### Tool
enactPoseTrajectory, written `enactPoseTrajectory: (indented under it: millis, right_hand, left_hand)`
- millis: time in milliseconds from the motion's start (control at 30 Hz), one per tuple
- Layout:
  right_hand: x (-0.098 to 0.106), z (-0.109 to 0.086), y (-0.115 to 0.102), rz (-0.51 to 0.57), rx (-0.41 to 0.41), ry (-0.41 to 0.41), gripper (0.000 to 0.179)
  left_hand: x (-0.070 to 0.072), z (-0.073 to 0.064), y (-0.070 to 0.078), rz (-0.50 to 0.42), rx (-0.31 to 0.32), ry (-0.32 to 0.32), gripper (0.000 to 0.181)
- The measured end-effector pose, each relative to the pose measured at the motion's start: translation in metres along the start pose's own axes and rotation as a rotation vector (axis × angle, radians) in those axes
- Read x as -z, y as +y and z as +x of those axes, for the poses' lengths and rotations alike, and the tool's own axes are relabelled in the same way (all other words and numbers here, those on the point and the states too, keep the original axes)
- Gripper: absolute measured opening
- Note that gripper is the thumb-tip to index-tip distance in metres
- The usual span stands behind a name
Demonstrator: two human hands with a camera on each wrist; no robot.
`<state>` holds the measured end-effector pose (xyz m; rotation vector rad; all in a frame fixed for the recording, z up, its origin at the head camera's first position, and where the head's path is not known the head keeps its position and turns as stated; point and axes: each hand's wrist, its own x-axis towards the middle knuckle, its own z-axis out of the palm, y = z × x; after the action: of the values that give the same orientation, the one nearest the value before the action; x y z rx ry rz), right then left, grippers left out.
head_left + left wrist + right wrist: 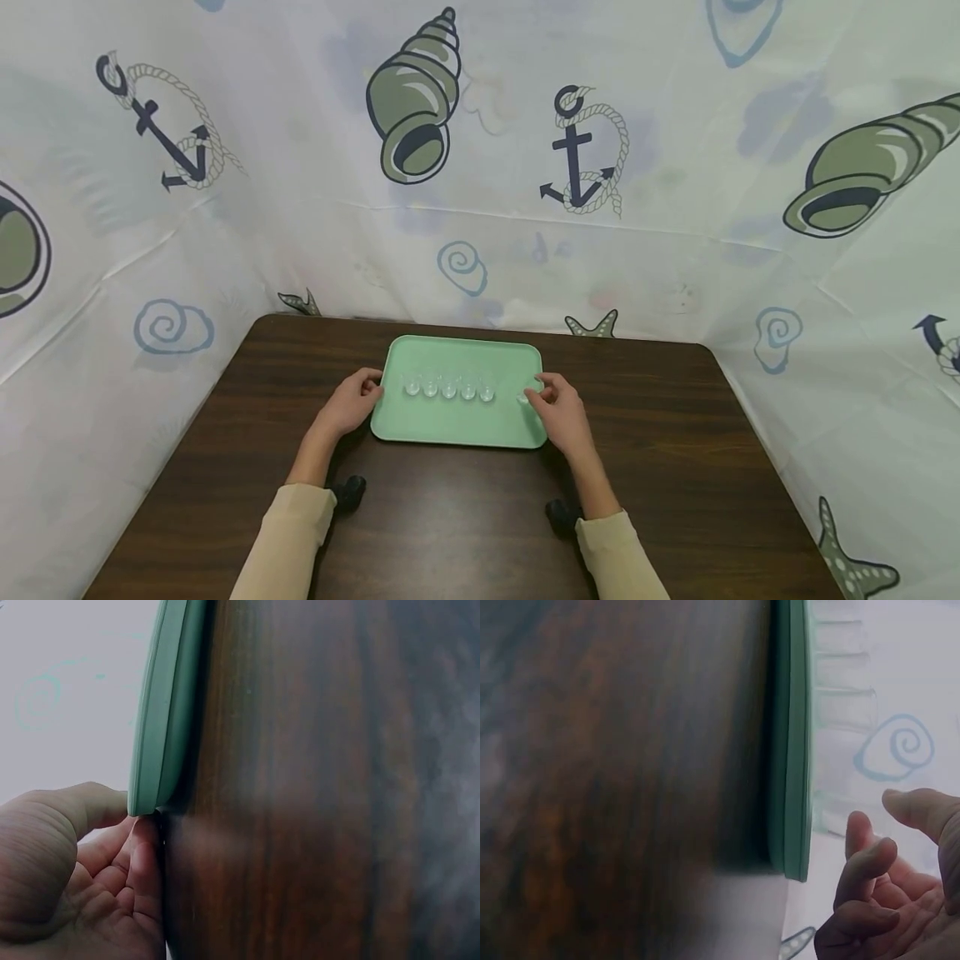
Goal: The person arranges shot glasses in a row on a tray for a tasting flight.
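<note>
A light green tray (450, 429) lies on the dark wood table. Small clear cups (448, 390) stand on it in a row, several of them, with a single clear cup (522, 399) apart toward the right end. My left hand (356, 402) holds the tray's left edge, thumb at the rim and fingers curled below it in the left wrist view. At the right end, my right hand (561, 412) is beside the lone cup. The right wrist view shows its thumb and forefinger spread, with the tips close to that cup (840, 814).
The brown table (465, 517) extends around the tray. A white cloth (510, 267) printed with shells and anchors hangs behind and at both sides. Black wrist cameras (349, 493) sit by the cream sleeves (288, 542).
</note>
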<state>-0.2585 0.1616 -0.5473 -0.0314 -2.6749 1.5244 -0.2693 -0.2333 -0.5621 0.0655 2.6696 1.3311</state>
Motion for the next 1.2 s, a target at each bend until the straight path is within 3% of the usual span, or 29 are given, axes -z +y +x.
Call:
enactPoseTrajectory:
  millis: [367, 1200]
  right_hand:
    - [-0.005, 0.005, -0.012, -0.100, 0.044, -0.114, 0.045]
    - [-0.015, 0.013, -0.021, -0.157, 0.056, -0.184, 0.048]
  left_hand:
    - [0.000, 0.002, 0.000, 0.006, -0.001, 0.000, 0.047]
    - [0.000, 0.001, 0.000, -0.002, 0.001, 0.009, 0.046]
